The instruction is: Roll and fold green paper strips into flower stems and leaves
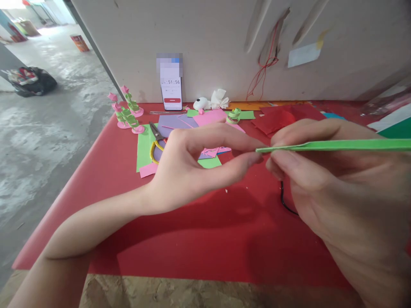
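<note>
Both hands meet above the red table cover (199,239), holding one thing between them. The right hand (340,192) pinches a long, narrow green paper strip (337,145) between thumb and forefinger close to its near end, so that the strip lies level and runs off past the right edge of the view. The left hand (195,164) closes its thumb and forefinger on the very tip of the same strip, the other fingers curled loosely behind. The two pinches sit just beside each other, which keeps the thin end stiff and under control at the point where the fingertips work; whether a fold or roll has been started there cannot be told.

Under the right hand a black cord (285,201) loops on the cover. Beyond the left hand lie loose sheets of green, pink and purple paper (180,124), with yellow-handled scissors (156,143) resting on them, within reach. Farther off to the left stand small paper flowers (126,113) with pink heads and green spiral stems. A coiled green strip (234,115) sits beyond the hands. A phone (171,92) leans upright against the wall, its screen facing the person.
</note>
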Available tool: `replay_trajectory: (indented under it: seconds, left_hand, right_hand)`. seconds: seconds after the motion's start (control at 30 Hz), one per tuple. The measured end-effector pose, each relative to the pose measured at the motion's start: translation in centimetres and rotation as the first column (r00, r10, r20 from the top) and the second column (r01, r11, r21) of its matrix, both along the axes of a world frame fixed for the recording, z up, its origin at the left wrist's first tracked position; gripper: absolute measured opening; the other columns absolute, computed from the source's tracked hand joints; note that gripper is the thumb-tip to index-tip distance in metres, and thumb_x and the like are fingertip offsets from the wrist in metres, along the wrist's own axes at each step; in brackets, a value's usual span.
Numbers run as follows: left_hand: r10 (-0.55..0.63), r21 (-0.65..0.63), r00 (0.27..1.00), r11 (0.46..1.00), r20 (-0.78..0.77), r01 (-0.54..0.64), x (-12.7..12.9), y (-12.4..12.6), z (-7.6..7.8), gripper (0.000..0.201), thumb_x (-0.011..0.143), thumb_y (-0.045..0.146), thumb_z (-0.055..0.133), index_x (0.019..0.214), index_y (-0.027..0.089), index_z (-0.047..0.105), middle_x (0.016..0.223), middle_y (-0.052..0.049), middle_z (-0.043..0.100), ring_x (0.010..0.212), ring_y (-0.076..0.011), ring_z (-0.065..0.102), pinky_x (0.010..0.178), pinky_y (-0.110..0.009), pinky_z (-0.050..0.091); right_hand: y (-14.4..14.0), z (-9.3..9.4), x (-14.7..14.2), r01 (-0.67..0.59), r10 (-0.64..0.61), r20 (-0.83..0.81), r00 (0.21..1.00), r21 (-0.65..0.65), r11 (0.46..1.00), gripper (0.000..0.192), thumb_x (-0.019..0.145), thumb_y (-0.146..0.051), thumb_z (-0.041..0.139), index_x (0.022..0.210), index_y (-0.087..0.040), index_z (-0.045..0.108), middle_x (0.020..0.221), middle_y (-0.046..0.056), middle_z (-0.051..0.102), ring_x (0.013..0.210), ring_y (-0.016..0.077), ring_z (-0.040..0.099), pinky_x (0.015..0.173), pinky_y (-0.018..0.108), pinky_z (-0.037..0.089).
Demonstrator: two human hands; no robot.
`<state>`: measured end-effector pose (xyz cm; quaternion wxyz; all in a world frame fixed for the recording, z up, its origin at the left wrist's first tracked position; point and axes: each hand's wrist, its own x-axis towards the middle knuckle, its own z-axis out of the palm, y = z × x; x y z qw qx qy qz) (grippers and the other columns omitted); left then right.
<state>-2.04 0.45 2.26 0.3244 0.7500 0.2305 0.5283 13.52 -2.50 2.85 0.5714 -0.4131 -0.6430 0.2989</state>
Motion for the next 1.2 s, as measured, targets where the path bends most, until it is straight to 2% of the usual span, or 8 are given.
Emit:
replay_trajectory:
  seconds: [0.17,0.37,0.63,0.83,1.03,1.2]
  left_hand:
    - [-0.006,-0.107,0.998,0.994,0.064,0.013,0.2,-0.1,0.0,0.011,0.077,0.01,0.064,0.071,0.019,0.066,0.071,0.008,0.069,0.07,-0.0052,0.065,0.067,-0.019,0.058]
    - [-0.021,-0.123,0.996,0.992,0.091,0.032,0.3,0.0,-0.3,0.013,0.078,0.011,0.063,0.071,0.021,0.066,0.074,0.01,0.07,0.075,-0.0054,0.067,0.07,-0.018,0.059]
    - [0.012,-0.116,0.991,0.993,0.131,0.004,0.3,-0.2,-0.5,0.012,0.079,0.017,0.064,0.068,0.022,0.066,0.071,0.011,0.069,0.071,-0.0069,0.066,0.073,-0.024,0.059]
    - [0.032,-0.088,0.991,0.996,0.127,-0.021,0.2,-0.1,-0.5,0.016,0.076,0.01,0.065,0.066,0.022,0.065,0.067,0.012,0.068,0.067,-0.0053,0.063,0.085,-0.027,0.058]
    - [0.04,-0.084,0.993,0.996,0.107,-0.031,0.1,0.1,-0.5,0.018,0.08,0.014,0.061,0.064,0.022,0.06,0.066,0.012,0.066,0.066,-0.0066,0.064,0.09,-0.036,0.057]
    - [0.025,-0.148,0.991,0.989,0.132,-0.005,0.1,0.0,-0.4,0.019,0.079,0.01,0.061,0.064,0.022,0.061,0.065,0.011,0.064,0.066,-0.0054,0.062,0.094,-0.035,0.056]
  right_hand:
    - [0.0,-0.1,0.2,0.026,-0.035,0.09,0.995,0.104,0.994,0.014,0.078,-0.013,0.06,0.072,-0.026,0.057,0.071,-0.01,0.059,0.067,0.0015,0.053,0.059,0.017,0.048]
    - [0.1,-0.4,0.4,0.118,-0.159,0.221,0.962,0.186,0.975,0.012,0.079,-0.018,0.061,0.071,-0.025,0.054,0.066,-0.008,0.057,0.071,0.0043,0.052,0.052,0.019,0.043]
    - [0.0,0.2,0.3,0.02,-0.024,0.096,0.995,0.047,0.999,0.015,0.078,-0.016,0.062,0.069,-0.027,0.06,0.07,-0.01,0.061,0.065,0.003,0.056,0.059,0.019,0.05]
    - [-0.2,0.4,0.3,0.028,-0.031,0.091,0.995,0.03,0.999,0.015,0.077,-0.018,0.063,0.068,-0.03,0.063,0.072,-0.01,0.063,0.069,0.0051,0.058,0.062,0.022,0.052]
    - [-0.1,0.7,0.6,0.091,-0.094,0.096,0.991,0.036,0.995,0.017,0.077,-0.018,0.063,0.07,-0.033,0.066,0.074,-0.01,0.064,0.064,0.0062,0.057,0.064,0.026,0.054]
    - [-0.1,0.6,0.4,0.104,-0.106,0.073,0.992,0.025,0.994,0.013,0.075,-0.021,0.066,0.073,-0.034,0.068,0.076,-0.013,0.066,0.063,0.004,0.058,0.069,0.024,0.057]
